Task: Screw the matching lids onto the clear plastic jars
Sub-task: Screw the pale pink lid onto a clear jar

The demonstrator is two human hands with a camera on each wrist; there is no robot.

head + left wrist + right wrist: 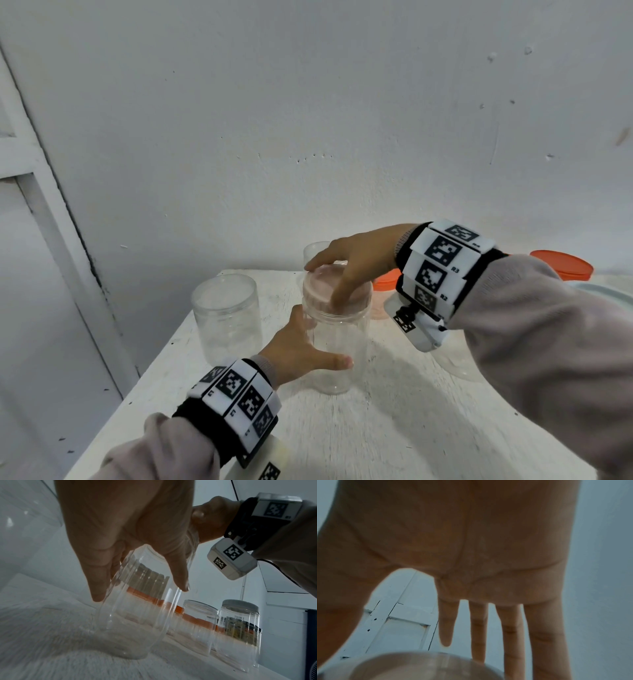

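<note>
A tall clear plastic jar (337, 356) stands upright mid-table with a translucent pinkish lid (358, 291) on its mouth. My right hand (323, 282) arches over the lid from above, fingertips on the far rim and thumb on the near rim, gripping it. In the right wrist view its fingers (513, 635) reach down past the blurred lid (419, 669). My left hand (322, 342) wraps the jar's body from the left, thumb across the front. The left wrist view shows the left hand (139, 591) around the jar (137, 622), whose base rests on the white table (51, 649).
An open clear jar (224, 318) stands to the left, another open jar (317, 253) behind. Orange-lidded containers (387, 284) (561, 265) sit at the right. The left wrist view shows an open jar (197, 626) and a grey-lidded jar (240, 632). The table (411, 428) meets the wall.
</note>
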